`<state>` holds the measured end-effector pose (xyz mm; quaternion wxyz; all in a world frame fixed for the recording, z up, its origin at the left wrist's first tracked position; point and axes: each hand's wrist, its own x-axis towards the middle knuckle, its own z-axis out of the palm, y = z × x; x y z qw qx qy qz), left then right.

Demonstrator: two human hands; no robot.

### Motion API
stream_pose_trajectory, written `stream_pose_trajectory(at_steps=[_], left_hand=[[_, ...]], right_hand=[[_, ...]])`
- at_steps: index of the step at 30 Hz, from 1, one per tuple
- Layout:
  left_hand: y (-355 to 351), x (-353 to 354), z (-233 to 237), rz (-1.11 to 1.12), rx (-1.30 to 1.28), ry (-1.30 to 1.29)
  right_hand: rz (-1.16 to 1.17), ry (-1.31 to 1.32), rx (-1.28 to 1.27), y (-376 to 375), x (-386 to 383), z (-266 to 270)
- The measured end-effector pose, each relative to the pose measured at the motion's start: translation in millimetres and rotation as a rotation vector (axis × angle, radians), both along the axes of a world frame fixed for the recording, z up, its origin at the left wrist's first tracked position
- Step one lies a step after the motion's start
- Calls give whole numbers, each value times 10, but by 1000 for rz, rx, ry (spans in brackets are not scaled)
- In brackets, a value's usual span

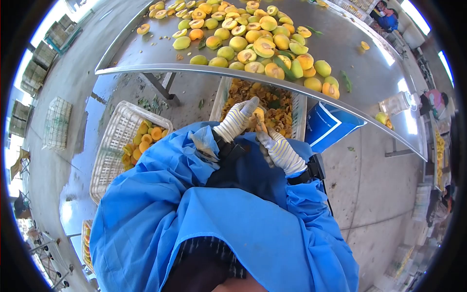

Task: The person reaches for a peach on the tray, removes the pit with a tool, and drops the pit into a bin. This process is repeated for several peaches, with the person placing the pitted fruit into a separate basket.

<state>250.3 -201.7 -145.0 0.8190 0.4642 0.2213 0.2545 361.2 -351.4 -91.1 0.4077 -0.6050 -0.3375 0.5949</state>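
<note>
Both of my hands wear striped gloves and meet above a white crate (300, 117) of dark orange fruit scraps. My left hand (237, 118) is closed around a yellow-orange fruit piece (259, 114). Just to its right, my right hand (277, 147) has its fingers pressed together against the lower side of that piece; whether they also hold a small tool cannot be made out. Beyond the hands, a pile of halved and whole yellow-green fruit (253, 36) lies on a metal table (340, 44).
A white crate (109, 151) with orange fruit stands at the left. The table's raised metal edge (194, 68) runs just beyond my hands. A blue container (331, 127) is under the table at the right. Other people (387, 18) are at the far right.
</note>
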Motion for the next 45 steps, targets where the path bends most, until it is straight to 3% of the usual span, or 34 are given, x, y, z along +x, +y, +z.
stream_pose_trajectory(at_steps=[3,5,6,9,10,12,14,18,21,24,27,30,42,45], left_hand=[[157,-40,-172,-17,-62,275],[195,-14,-225,25,-62,388],[69,-97,183,-26,-77,447],[-146,78,14,198,94,-28],[-128,60,10,148,55,-71],[36,1,-48,-6,-18,197],[108,-64,-112,-113,-22,388],[91,-97,127,-188,-102,136],[109,-90,80,-211,-28,189],[178,-107,144,-399,116,343],[130,-104,269,-359,106,199],[93,-97,337,-302,21,141],[-52,-116,425,-174,-51,-78],[-9,-67,312,-174,7,-104]], right_hand=[[11,22,-41,-22,-61,-21],[-51,200,-37,-22,-115,-74],[-84,288,-33,-16,-135,-93],[-127,347,-48,8,-121,-94],[-99,198,-14,4,-128,-93],[-45,-92,49,-25,-167,-109],[-8,5,-54,-36,-143,-83],[-13,458,-141,-47,-66,-32],[15,325,-172,-46,-58,-30],[29,362,-188,-82,-100,9],[20,842,-117,-45,-60,-76],[6,1056,-76,-14,-72,-130],[16,1095,11,-54,-99,-80],[-7,965,-6,-53,-102,-1]])
